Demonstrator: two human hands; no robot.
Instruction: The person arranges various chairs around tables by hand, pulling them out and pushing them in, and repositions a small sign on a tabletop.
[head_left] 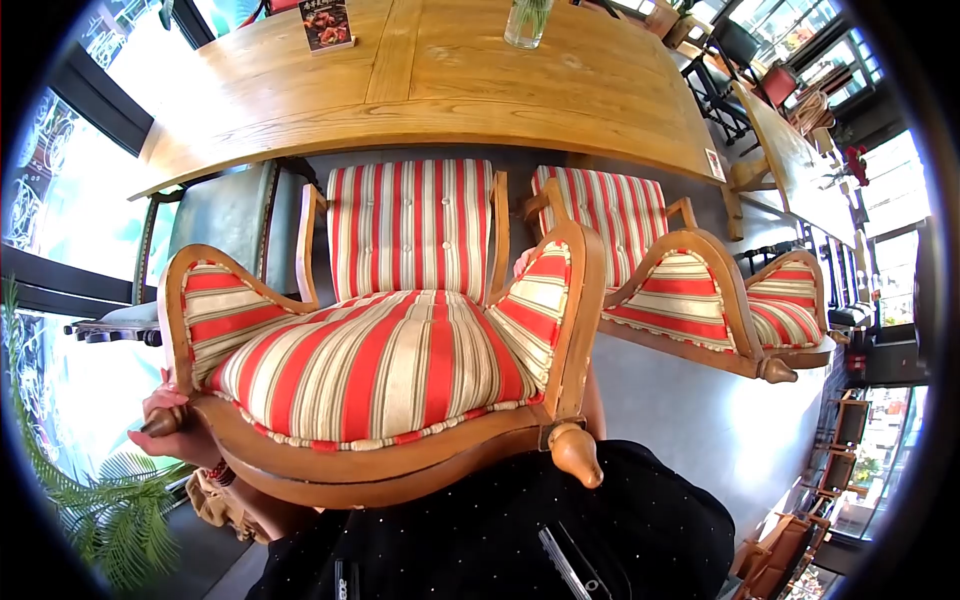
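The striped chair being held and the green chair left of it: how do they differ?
The striped chair has red and cream striped cushions; the green chair is plain green. The striped chair's frame is light brown wood; the green chair's frame looks darker. The left hand holds the striped chair; no hand touches the green chair. Both are padded and near the wooden table.
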